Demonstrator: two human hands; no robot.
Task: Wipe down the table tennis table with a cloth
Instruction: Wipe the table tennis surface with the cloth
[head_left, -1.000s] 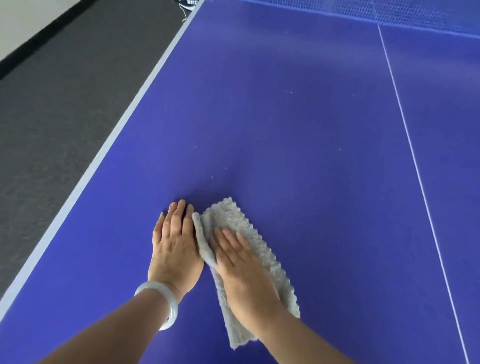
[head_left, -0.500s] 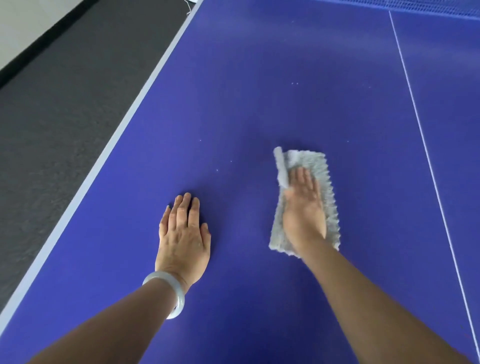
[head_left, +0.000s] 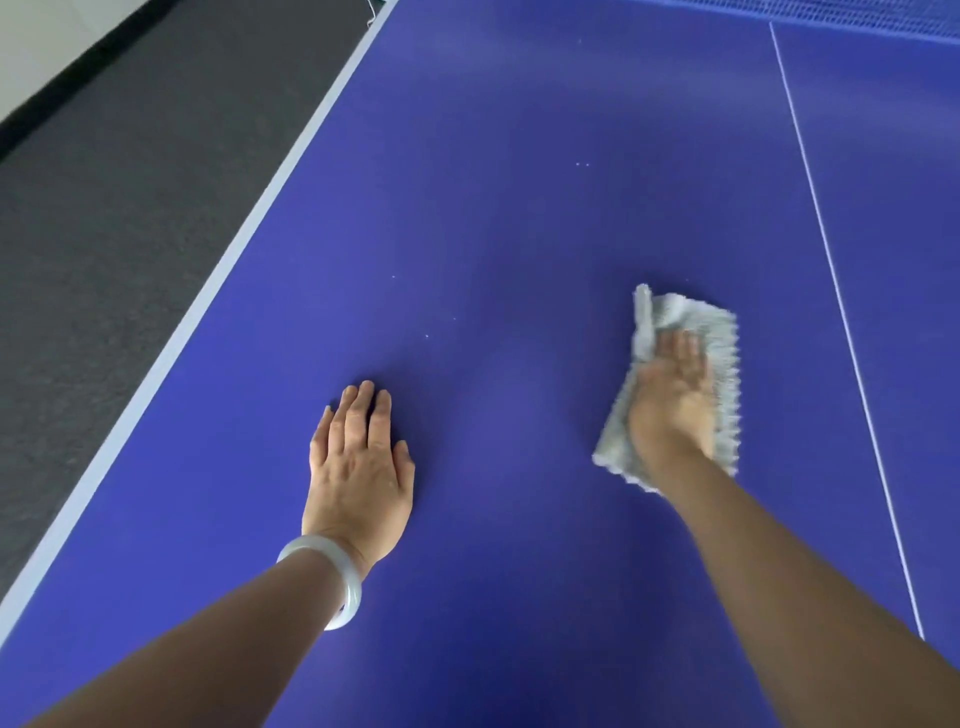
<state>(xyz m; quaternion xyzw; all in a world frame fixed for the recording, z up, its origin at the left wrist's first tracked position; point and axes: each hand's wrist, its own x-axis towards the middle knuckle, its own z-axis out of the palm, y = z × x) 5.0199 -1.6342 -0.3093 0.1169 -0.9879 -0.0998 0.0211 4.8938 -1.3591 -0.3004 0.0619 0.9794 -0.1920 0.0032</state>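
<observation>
- So, the right hand (head_left: 672, 400) is laid palm-down on top of the grey cloth (head_left: 722, 343), fingers stretched out flat and pressing it onto the blue surface (head_left: 519, 208). It's blurry, so I can't tell if the thumb hooks any of the fabric.
- The cloth is folded into a longish strip and lies flat on the surface. Its far-left corner is bunched up just beside the fingers, and a zigzag edge shows down its right side.
- The left hand (head_left: 358, 467) is well to the left of the cloth, flat on the surface, palm down, fingers straight and close together, holding nothing. There's a pale bracelet (head_left: 345, 587) on that wrist.
- A thin white line (head_left: 831, 270) runs along the surface a bit to the right of the cloth, not touching it.
- A few tiny white specks (head_left: 427, 336) sit on the surface left of the cloth and beyond it.
- The net (head_left: 883, 15) is way beyond the cloth at the far end. The white edge stripe (head_left: 249, 234) and dark grey floor (head_left: 130, 182) are far off to the cloth's left.
</observation>
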